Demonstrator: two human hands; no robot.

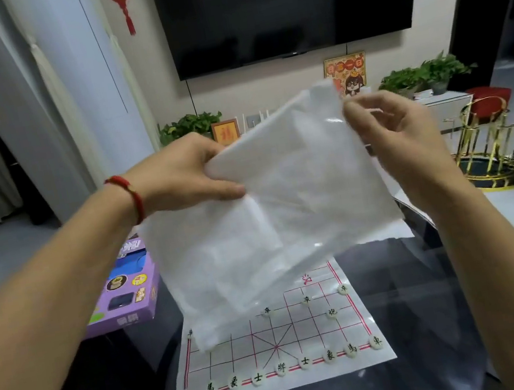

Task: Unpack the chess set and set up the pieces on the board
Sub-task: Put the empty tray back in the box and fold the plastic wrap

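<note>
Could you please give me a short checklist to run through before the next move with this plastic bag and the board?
1. Both hands hold the plastic bag: ok, left hand and right hand grip its upper edges.
2. Bag lifted off the board: ok.
3. Bag empty: cannot tell, it is cloudy.
4. Near back row of pieces filled: ok.
5. Far half set up: cannot tell, the bag hides it.
6. Purple box off the board: ok.

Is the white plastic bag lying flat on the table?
No, both the left hand and right hand hold the white plastic bag up above the paper chess board.
</note>
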